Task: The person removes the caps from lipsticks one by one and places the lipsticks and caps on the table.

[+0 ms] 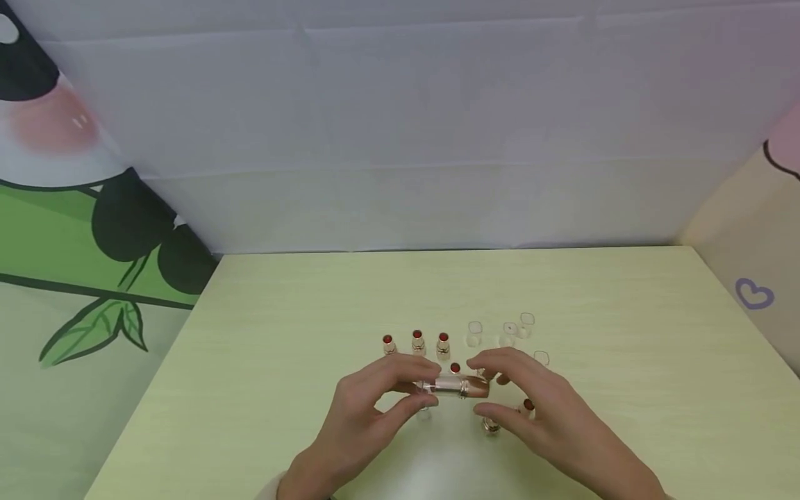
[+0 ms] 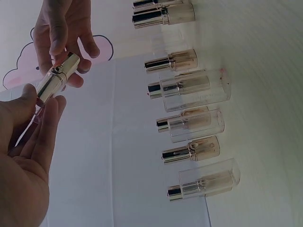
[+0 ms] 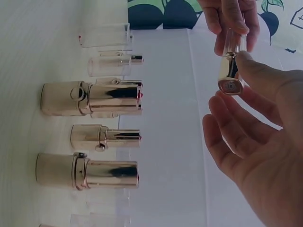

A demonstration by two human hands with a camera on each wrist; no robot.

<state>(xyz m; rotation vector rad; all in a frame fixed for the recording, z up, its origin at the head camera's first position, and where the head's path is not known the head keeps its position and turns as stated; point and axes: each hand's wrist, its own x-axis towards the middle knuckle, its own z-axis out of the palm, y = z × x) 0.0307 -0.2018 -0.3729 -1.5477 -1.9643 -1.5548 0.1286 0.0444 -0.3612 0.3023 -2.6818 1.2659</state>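
In the head view my left hand [image 1: 365, 410] pinches the clear cap end of a lipstick [image 1: 461, 386], which lies level above the table. The lipstick [image 2: 57, 77] has a shiny gold tube. My right hand [image 1: 550, 413] has its thumb and fingers spread on either side of the tube's base end, seemingly without gripping it. The square base of the lipstick [image 3: 229, 86] faces the right wrist camera, close to the right thumb [image 3: 260, 71]. Uncapped lipsticks with dark red tops, such as one lipstick [image 1: 418, 342], stand upright beyond the hands.
Several clear caps [image 1: 475, 333] stand on the pale table [image 1: 281, 312] to the right of the lipsticks. More lipsticks [image 1: 491, 425] stand near the right hand, partly hidden by it. A pale cloth [image 1: 400, 139] hangs behind the table, with printed panels [image 1: 94, 243] at the sides.
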